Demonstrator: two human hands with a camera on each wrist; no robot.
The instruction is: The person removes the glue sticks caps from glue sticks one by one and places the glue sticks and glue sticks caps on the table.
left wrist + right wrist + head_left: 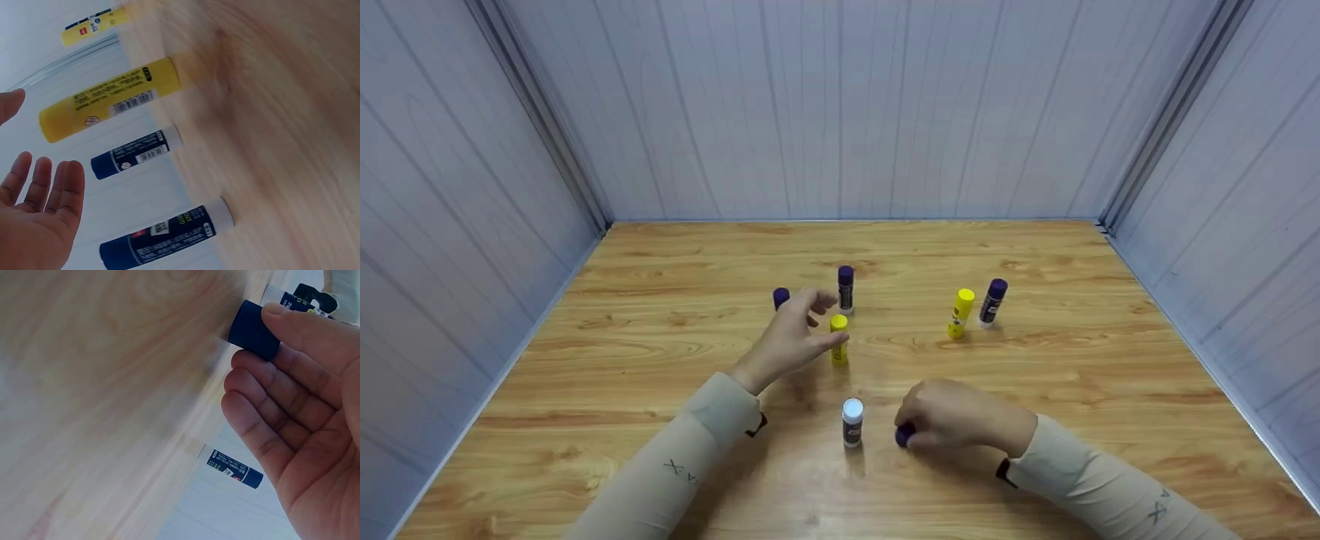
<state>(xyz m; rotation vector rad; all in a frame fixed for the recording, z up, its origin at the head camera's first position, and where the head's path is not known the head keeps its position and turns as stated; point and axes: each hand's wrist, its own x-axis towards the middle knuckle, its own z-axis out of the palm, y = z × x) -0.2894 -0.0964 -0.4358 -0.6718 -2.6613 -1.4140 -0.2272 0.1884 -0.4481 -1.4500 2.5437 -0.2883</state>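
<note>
In the head view my left hand (795, 334) reaches beside an upright yellow glue stick (838, 351), thumb and fingers spread apart with nothing held. The left wrist view shows its fingers (66, 194) near the capped end of that yellow glue stick (109, 100). Between thumb and fingers, my right hand (964, 414) pinches a dark blue glue stick cap (254, 331), low at the tabletop. Left of this hand stands a glue stick (852, 424) with a white top and dark label, no blue cap on it.
Dark-capped glue sticks stand behind the left hand, one (846, 289) at the middle and another (781, 298) partly hidden by it. Farther right are a yellow glue stick (961, 313) and a dark one (993, 303). Pale panel walls (840, 112) enclose the wooden table (660, 300).
</note>
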